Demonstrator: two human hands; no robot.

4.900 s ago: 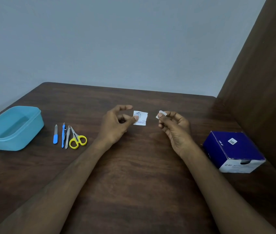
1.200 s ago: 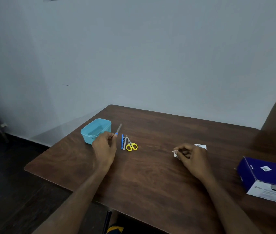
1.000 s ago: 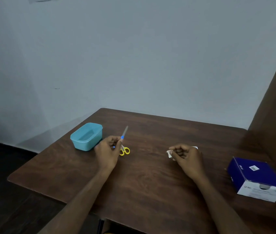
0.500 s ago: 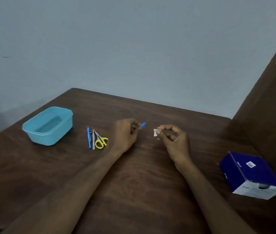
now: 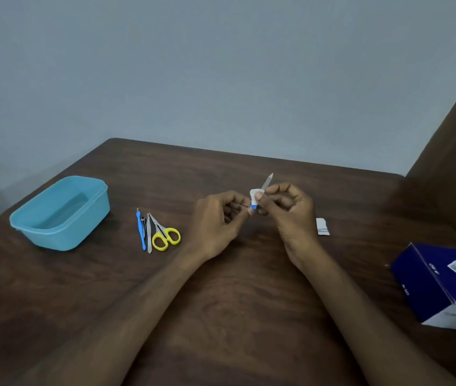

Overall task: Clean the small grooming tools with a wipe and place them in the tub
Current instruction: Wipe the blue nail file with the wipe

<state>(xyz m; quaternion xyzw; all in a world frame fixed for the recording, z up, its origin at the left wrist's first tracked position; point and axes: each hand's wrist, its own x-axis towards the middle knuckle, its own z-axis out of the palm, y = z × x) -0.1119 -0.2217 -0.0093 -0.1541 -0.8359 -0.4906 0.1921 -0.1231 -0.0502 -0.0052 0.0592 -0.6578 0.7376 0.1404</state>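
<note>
My left hand (image 5: 218, 218) pinches the blue handle of a small nail file (image 5: 266, 183) whose metal blade points up and away. My right hand (image 5: 290, 213) pinches a white wipe (image 5: 255, 195) folded around the file near the handle. Both hands meet above the middle of the brown table (image 5: 235, 302). The light blue tub (image 5: 59, 211) stands at the left. Between tub and hands lie a blue-handled tool (image 5: 140, 232), a small nail clipper (image 5: 144, 225), metal tweezers (image 5: 149, 238) and yellow-handled scissors (image 5: 164, 236), side by side.
A torn white wipe sachet (image 5: 322, 226) lies just right of my right hand. A dark blue box (image 5: 444, 282) sits at the table's right edge. A brown panel (image 5: 455, 162) rises along the right side; a pale wall stands behind.
My left hand picked up the nail file from the row by the tub and carried it to the middle. My right hand brought the wipe onto the file.
</note>
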